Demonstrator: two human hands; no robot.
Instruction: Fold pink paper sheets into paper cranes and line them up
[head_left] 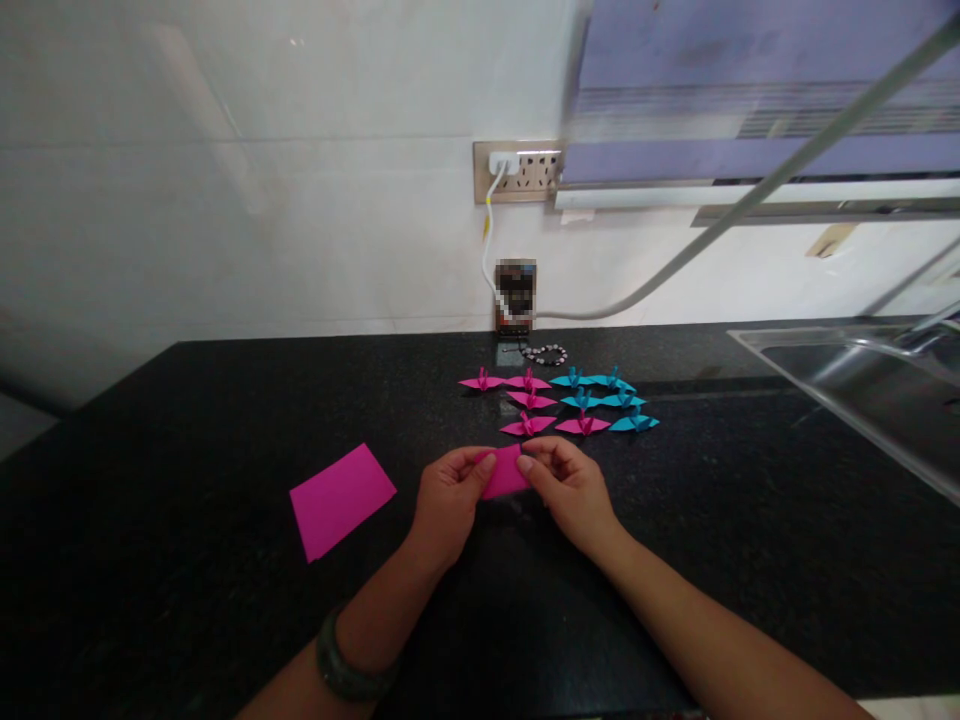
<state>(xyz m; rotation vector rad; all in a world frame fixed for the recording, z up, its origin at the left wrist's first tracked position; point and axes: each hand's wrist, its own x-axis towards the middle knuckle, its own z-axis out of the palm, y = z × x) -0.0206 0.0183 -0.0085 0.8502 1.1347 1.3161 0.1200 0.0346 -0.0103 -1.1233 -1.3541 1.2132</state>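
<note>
A small folded piece of pink paper (505,474) is held just above the dark countertop. My left hand (450,500) pinches its left side between thumb and fingers. At its right side, my right hand (574,490) grips the paper the same way. More pink paper (342,502) lies flat to the left of my hands. Just beyond my fingers stand several pink paper cranes (529,425) and several blue paper cranes (634,422), set out in rough rows.
A phone (516,298), its screen blurred, leans against the wall behind the cranes. Before it lies a beaded bracelet (546,355). A white cable (487,230) runs up to the wall socket (517,172). The metal sink (885,390) borders the dark countertop (187,400) on the right.
</note>
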